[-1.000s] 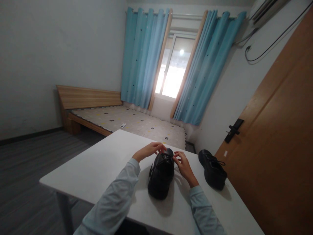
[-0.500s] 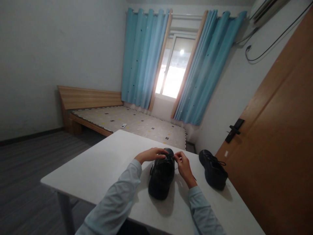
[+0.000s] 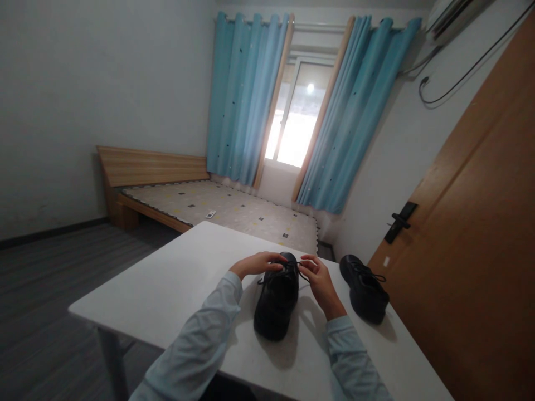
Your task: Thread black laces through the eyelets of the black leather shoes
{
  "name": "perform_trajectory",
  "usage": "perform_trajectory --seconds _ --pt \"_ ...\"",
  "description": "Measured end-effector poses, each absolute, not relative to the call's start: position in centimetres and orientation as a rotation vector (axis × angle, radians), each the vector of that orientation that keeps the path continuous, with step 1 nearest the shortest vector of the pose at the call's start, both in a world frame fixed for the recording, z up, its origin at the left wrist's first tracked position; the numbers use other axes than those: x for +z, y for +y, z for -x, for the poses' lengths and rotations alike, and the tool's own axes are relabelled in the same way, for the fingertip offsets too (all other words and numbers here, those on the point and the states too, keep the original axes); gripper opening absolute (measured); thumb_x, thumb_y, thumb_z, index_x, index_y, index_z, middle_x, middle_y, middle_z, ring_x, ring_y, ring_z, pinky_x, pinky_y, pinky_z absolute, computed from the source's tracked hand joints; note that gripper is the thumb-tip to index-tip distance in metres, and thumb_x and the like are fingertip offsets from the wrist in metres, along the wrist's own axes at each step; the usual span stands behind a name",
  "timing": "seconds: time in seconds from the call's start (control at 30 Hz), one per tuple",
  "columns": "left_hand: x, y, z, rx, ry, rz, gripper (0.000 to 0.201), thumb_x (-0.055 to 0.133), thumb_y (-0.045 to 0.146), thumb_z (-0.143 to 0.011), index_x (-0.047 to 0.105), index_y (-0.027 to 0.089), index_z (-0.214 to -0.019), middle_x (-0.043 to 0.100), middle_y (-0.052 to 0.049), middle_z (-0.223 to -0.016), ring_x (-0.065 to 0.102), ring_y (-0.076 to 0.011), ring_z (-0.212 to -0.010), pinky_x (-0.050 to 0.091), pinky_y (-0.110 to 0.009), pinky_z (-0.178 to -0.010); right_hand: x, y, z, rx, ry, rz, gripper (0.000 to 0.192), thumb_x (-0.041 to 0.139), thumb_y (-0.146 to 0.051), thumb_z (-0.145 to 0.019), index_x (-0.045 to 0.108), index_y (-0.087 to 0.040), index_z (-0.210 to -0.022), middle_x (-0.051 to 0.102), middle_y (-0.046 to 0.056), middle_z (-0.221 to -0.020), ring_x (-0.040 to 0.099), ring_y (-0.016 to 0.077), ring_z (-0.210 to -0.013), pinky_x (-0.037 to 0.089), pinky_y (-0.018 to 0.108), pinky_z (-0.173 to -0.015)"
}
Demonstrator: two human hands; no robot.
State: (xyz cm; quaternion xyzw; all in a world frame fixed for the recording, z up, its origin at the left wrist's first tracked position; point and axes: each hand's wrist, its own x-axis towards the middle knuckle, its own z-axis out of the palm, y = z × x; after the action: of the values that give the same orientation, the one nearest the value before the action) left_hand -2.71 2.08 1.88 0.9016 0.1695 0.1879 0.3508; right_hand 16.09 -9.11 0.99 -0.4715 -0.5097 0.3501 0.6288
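black shoe (image 3: pixel 276 301) sits mid-desk (image 3: pixel 175 284), toe far. left hand (image 3: pixel 254 264) and right hand (image 3: pixel 320 281) each pinch a lace end (image 3: pixel 304 274), fingers closed. laces look thin and limp; upper likely stiff, light. grip near eyelets.

head cam: I look forward and down from above the white table (image 3: pixel 175 289) | fingers (image 3: pixel 267 260) low centre, near | window (image 3: pixel 292 122) far beyond them | single view
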Motion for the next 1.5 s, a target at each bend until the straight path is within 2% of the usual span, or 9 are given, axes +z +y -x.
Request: perform_trajectory --seconds 0.2,0.37,0.5,0.73,0.9,1.07,1.17,1.27,1.5 --pt "1.7 2.3 2.5 0.489 0.389 -2.315 0.037 0.053 0.036 -0.084 0.059 0.017 -0.115 0.063 -0.006 -0.111 0.056 -0.0196 -0.101 0.04 -0.029 -0.09 1.1 -9.1 -15.7 0.82 -1.07 0.999 0.03 0.073 -0.026 -0.063 0.055 -0.021 -0.087 0.063 -0.001 -0.077 0.062 0.0155 -0.073 0.048 0.031 -0.073" --pt "1.4 2.4 2.5 0.505 0.369 -2.267 0.038 0.052 0.036 -0.084 0.058 0.015 -0.115 0.061 -0.008 -0.115 0.054 -0.021 -0.105 0.037 -0.031 -0.094 1.2 -9.1 -15.8 0.773 -1.057 0.984 0.025 0.071 -0.029 -0.066 0.055 -0.021 -0.085 0.062 -0.002 -0.077 0.06 0.0128 -0.064 0.049 0.029 -0.066" --pt "1.3 2.5 2.6 0.486 0.36 -2.263 0.037 0.051 0.036 -0.085 0.057 0.017 -0.117 0.061 -0.007 -0.115 0.053 -0.0202 -0.106 0.036 -0.031 -0.095 1.3 -9.1 -16.2 0.608 -1.181 1.08 0.023 0.068 -0.032 -0.069 0.057 -0.02 -0.085 0.062 0.0 -0.076 0.057 0.0136 -0.065 0.047 0.027 -0.06" --pt "1.3 2.6 2.6 0.498 0.321 -2.238 0.035 0.05 0.032 -0.086 0.057 0.017 -0.116 0.063 -0.006 -0.113 0.054 -0.0191 -0.104 0.038 -0.03 -0.094 1.9 -9.5 -17.7 0.219 -1.512 1.356 0.02 0.067 -0.035 -0.07 0.066 -0.02 -0.085 0.061 0.004 -0.078 0.056 0.0183 -0.071 0.046 0.031 -0.064" --pt "1.3 2.7 2.7 0.502 0.321 -2.258 0.034 0.05 0.031 -0.086 0.057 0.017 -0.116 0.062 -0.006 -0.115 0.054 -0.0187 -0.105 0.037 -0.03 -0.095 1.1 -9.0 -18.7 0.086 -1.618 1.497 0.017 0.072 -0.037 -0.064 0.069 -0.021 -0.063 0.059 0.006 -0.081 0.057 0.0217 -0.077 0.045 0.036 -0.073" --pt "1.4 2.6 2.7 0.49 0.362 -2.266 0.035 0.05 0.029 -0.085 0.057 0.016 -0.117 0.061 -0.008 -0.116 0.053 -0.0192 -0.105 0.037 -0.031 -0.095 0.2 -8.5 -19.3 0.286 -1.446 1.492 0.024 0.074 -0.041 -0.059 0.069 -0.017 -0.061 0.062 0.009 -0.085 0.059 0.0227 -0.079 0.047 0.034 -0.067" --pt "1.3 2.6 2.7 0.493 0.367 -2.271 0.034 0.05 0.029 -0.085 0.057 0.017 -0.117 0.061 -0.007 -0.116 0.053 -0.0189 -0.105 0.037 -0.03 -0.094 -0.1 -8.5 -19.6 0.474 -1.285 1.45 0.026 0.077 -0.038 -0.055 0.069 -0.016 -0.064 0.066 0.007 -0.075 0.06 0.0219 -0.075 0.047 0.035 -0.068" --pt "1.3 2.6 2.7 0.497 0.366 -2.269 0.034 0.051 0.03 -0.085 0.057 0.018 -0.116 0.062 -0.006 -0.115 0.053 -0.0188 -0.105 0.038 -0.03 -0.094 -0.4 -8.5 -19.9 0.675 -1.098 1.364 0.023 0.076 -0.034 -0.055 0.068 -0.016 -0.066 0.067 0.004 -0.068 0.063 0.02 -0.07 0.049 0.034 -0.067" --pt "1.5 2.5 2.7 0.492 0.378 -2.254 0.035 0.051 0.032 -0.085 0.057 0.018 -0.116 0.062 -0.006 -0.115 0.054 -0.0187 -0.103 0.038 -0.03 -0.092 -0.6 -8.5 -20.9 0.931 -0.77 1.053 0.015 0.072 -0.024 -0.059 0.06 -0.019 -0.066 0.07 0.004 -0.073 0.069 0.0243 -0.076 0.053 0.042 -0.074"
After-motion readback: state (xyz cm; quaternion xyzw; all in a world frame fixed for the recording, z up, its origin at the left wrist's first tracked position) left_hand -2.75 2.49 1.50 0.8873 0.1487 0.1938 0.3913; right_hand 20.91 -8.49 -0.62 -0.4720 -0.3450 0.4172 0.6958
